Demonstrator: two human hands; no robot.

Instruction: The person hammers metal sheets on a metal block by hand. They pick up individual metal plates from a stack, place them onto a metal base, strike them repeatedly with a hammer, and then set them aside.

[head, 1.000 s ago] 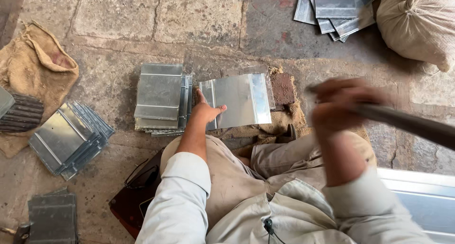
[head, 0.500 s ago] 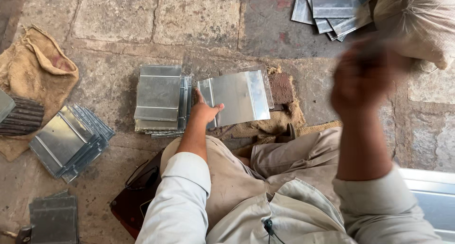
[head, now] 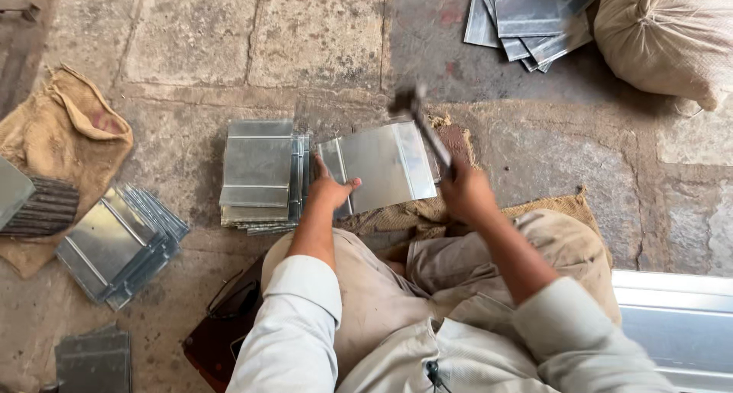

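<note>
At frame centre, the left hand (head: 330, 191) presses flat on a bent, shiny grey metal sheet (head: 379, 167) to steady it, while the right hand (head: 466, 193) grips a blurred dark hammer (head: 422, 126) over its edge.

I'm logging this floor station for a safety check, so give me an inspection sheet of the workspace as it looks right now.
Surface: stone-slab floor, dusty, with a burlap mat under the work spot.
Job's things: bent metal sheet lying flat in front of the person; hammer, blurred, over the sheet's right edge.
Clutter: neat stack of sheets left of the work sheet; fanned pile further left; another pile at the top; burlap sack; filled sack; dark bag by the knee.
Hands: left hand presses the sheet's left edge; right hand grips the hammer handle.
Cables: nothing seen.
Surroundings: long metal panel at lower right.
</note>
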